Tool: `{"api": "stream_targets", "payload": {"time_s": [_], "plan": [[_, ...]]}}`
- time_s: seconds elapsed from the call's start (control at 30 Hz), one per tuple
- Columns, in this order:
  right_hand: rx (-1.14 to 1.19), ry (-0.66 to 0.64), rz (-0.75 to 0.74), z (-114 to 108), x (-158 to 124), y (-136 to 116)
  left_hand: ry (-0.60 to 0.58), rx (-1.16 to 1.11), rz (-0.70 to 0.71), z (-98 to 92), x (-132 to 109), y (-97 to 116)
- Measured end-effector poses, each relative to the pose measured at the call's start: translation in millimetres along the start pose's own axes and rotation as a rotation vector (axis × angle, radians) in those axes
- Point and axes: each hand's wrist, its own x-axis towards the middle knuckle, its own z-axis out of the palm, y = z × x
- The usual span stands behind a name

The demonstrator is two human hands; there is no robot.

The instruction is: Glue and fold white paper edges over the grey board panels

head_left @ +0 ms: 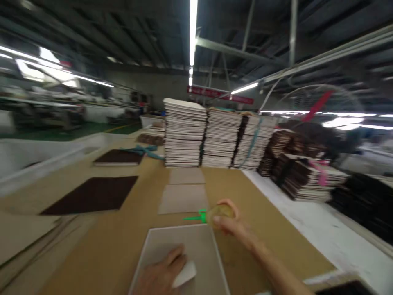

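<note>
In my right hand (229, 219) is a yellowish squeeze bottle (215, 213), my fingers wrapped round it. Its thin green nozzle (195, 218) points left, just past the far edge of a light grey panel with a pale rim (196, 237). My left hand (166, 270) rests over that panel near me, closed on a flat white piece like a scraper (186, 273). Both hands are slightly blurred. Beyond the panel, two smaller beige sheets (184, 198) lie in line on the brown tabletop (239, 196).
Tall stacks of pale boards (186, 133) stand at the back. Dark brown sheets (95, 194) and a teal strip (145, 151) lie to the left. Bundled boards (310, 176) sit at right beside black material (365, 205), with a fan (319, 106) behind.
</note>
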Motion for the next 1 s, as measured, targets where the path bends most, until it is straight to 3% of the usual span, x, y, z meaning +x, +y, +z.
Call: {"api": "stream_targets", "payload": {"time_s": [0.07,0.17,0.53,1.0], "plan": [[-0.047,-0.030,0.004,-4,10,10,-0.007,-0.039,-0.034,-3.4,-14,-4],[-0.186,-0.078,-0.011,-3,13,17,0.019,-0.064,-0.044,-7.4,-14,3],[-0.435,-0.232,-0.197,48,25,17,0.075,-0.074,0.019,-12.4,-17,10],[-0.709,-0.278,-0.346,74,34,13,0.094,-0.073,0.040,-12.8,-18,12]]}}
